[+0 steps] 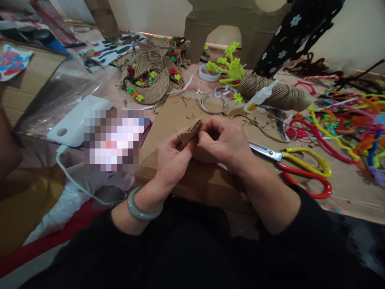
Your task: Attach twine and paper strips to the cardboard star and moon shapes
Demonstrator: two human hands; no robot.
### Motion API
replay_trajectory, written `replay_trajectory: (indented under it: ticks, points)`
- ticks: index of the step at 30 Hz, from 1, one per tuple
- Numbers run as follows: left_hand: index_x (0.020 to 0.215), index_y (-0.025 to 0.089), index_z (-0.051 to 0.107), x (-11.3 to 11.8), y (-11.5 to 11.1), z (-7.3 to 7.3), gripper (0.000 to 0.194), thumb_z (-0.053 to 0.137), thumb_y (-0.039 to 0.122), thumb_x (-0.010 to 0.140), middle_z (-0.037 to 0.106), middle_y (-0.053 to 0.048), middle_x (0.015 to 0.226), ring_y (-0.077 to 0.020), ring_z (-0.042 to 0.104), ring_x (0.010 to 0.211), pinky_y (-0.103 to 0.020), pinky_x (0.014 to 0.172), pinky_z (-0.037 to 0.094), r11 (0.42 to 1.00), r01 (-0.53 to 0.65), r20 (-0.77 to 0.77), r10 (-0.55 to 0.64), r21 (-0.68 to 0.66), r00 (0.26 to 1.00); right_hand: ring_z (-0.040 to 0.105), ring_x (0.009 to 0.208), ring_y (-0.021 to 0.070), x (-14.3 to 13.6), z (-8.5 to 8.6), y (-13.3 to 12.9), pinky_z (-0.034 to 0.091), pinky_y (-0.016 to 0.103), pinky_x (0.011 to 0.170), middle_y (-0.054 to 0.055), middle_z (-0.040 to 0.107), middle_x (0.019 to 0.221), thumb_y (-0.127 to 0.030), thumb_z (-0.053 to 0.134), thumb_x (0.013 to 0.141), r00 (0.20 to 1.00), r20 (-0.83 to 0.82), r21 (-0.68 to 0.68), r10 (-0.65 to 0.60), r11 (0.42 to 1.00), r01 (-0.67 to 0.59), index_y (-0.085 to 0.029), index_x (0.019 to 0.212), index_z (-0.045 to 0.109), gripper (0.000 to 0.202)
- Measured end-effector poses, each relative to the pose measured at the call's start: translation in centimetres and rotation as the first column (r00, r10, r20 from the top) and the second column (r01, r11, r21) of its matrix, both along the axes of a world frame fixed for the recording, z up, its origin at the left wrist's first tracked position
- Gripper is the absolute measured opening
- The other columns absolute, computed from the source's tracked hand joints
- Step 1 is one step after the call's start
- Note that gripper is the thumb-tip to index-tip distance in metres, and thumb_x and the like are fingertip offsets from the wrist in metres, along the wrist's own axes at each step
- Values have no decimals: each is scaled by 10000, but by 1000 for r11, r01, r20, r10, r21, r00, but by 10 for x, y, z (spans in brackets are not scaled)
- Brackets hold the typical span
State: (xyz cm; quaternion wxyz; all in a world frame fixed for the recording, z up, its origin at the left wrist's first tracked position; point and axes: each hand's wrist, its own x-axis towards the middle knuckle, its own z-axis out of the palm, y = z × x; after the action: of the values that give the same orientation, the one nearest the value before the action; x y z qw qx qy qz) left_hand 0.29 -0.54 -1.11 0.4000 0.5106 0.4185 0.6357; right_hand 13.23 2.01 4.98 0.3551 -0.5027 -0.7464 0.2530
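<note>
A small cardboard piece [190, 135] with a corrugated edge is held tilted in my left hand [174, 158], whose fingers and thumb close on its lower end. My right hand [224, 140] is pinched at the upper right side of that piece; what its fingertips grip is too small to make out. Under both hands lies a cardboard box [162, 132] with dark scraps and a strand of twine on top. Scissors [272, 154] with one yellow and one red handle lie to the right, their blades passing behind my right wrist.
Behind the box are tape rolls [214, 102], a glue bottle [261, 96], a twine spool [273, 91] and coiled twine work [153, 72]. Colored pipe cleaners [345, 124] spread at right. A white power bank [78, 120] with a cable sits left, beside a blurred-out screen.
</note>
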Motion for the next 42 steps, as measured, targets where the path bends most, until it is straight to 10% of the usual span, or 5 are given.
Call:
replay_trajectory:
  ticks: [19,42]
  points:
    - [892,210,722,-1,1,3,239,768,378,728,721,8,811,-128,653,761,-245,710,531,985,-135,-13,134,-109,991,410,538,69,-2,2,-1,326,226,547,-42,524,570,-199,548,711,1000,-6,-6,19,1000,-19,-179,643,554,71]
    - [1022,231,716,0,0,-2,215,674,319,831,741,-16,1011,-155,681,960,-298,903,543,999,32,85,-29,-32,996,517,635,93,5,-10,4,389,232,614,-12,627,714,-283,586,821,998,-20,-14,66,998,-66,-172,802,627,120]
